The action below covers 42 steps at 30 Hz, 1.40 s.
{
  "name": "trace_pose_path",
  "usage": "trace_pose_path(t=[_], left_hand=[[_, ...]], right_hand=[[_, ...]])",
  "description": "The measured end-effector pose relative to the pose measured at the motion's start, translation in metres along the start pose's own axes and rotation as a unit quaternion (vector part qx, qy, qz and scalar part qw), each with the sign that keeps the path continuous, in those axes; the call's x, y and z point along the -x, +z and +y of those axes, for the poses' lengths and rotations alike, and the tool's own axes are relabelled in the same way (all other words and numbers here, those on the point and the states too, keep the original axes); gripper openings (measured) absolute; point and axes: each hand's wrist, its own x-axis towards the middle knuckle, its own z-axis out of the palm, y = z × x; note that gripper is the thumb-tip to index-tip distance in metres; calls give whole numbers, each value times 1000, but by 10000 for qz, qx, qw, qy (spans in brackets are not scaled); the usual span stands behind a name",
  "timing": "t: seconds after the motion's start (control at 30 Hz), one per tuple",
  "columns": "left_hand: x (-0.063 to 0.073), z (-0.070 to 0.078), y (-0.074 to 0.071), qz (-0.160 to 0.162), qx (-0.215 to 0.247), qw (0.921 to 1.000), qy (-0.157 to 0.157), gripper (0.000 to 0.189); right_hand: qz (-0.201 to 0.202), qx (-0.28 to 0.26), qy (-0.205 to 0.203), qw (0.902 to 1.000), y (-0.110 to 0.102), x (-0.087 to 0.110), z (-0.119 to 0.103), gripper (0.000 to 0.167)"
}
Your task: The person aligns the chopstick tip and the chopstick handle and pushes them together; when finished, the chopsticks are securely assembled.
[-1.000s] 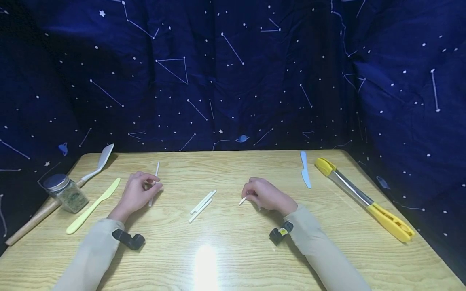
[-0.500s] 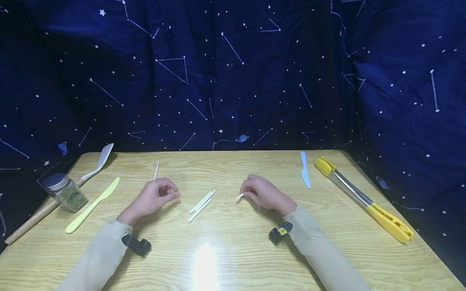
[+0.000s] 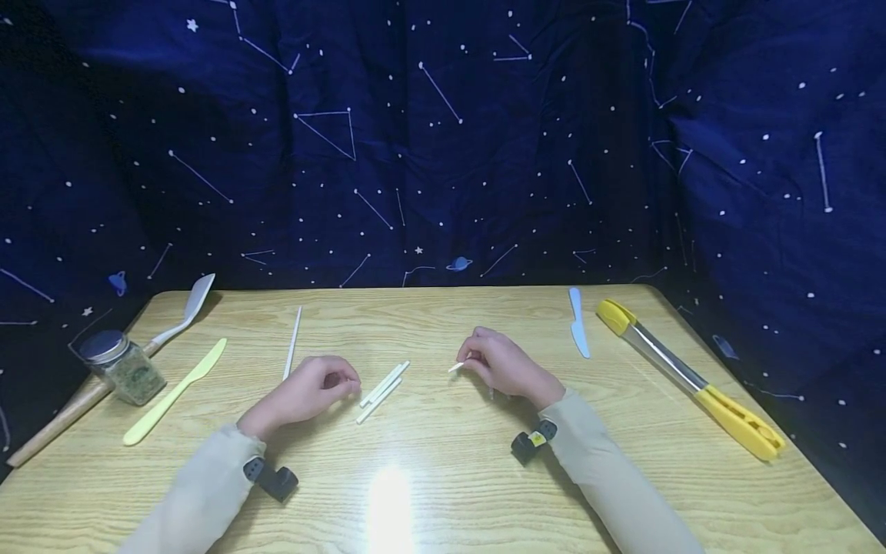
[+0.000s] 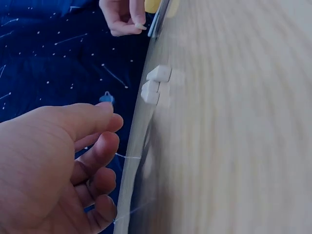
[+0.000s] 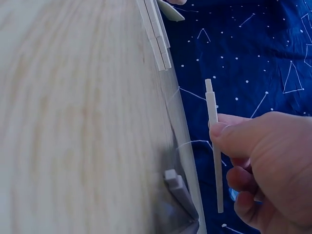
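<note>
My right hand (image 3: pixel 508 368) pinches a slim white stick (image 5: pixel 218 180) between thumb and fingertips; it has a narrower end piece at the top in the right wrist view. More white stick ends (image 5: pixel 175 184) show on the table below that hand. A small pile of white sticks (image 3: pixel 382 392) lies slanted at mid-table, its blunt ends facing the left wrist view. Just left of the pile is my left hand (image 3: pixel 311 392), with loosely curled fingers (image 4: pixel 105 148) and nothing held. Behind it, one longer white stick (image 3: pixel 294 338) lies on the table, its near end hidden by the hand.
At left are a yellow plastic knife (image 3: pixel 176 392), a glass jar of dried herbs (image 3: pixel 134 375) and a wooden-handled spatula (image 3: pixel 76 410). At right lie a blue plastic knife (image 3: pixel 578 323) and yellow tongs (image 3: pixel 671 362). A dark starry cloth (image 3: pixel 443 192) hangs behind the table.
My left hand has moved away from the long white stick, rightward and nearer, to beside the pile. The right hand has shifted slightly, still pinching its stick.
</note>
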Motion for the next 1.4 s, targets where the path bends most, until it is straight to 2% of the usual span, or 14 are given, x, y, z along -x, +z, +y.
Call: trace_pose_path(t=[0.33, 0.5, 0.73, 0.93, 1.1, 1.23, 1.4], left_hand=[[0, 5, 15, -208, -100, 9997, -52, 5], [0, 9, 22, -88, -268, 9994, -193, 5], [0, 12, 30, 161, -436, 9977, -493, 11], [-1, 14, 31, 99, -275, 9972, -690, 11], [0, 15, 30, 76, -250, 9965, -793, 11], [0, 15, 28, 35, -299, 9966, -767, 11], [1, 15, 22, -175, -357, 9968, -687, 9]], right_hand=[[72, 21, 79, 9999, -2, 0, -1, 3], [132, 71, 91, 9998, 0, 0, 0, 4], [463, 145, 241, 9985, 2, 2, 1, 4], [584, 126, 226, 9980, 5, 2, 1, 7], [530, 99, 277, 9982, 5, 1, 1, 7], [447, 108, 365, 9983, 4, 0, 1, 8], [464, 92, 349, 9983, 3, -1, 1, 9]])
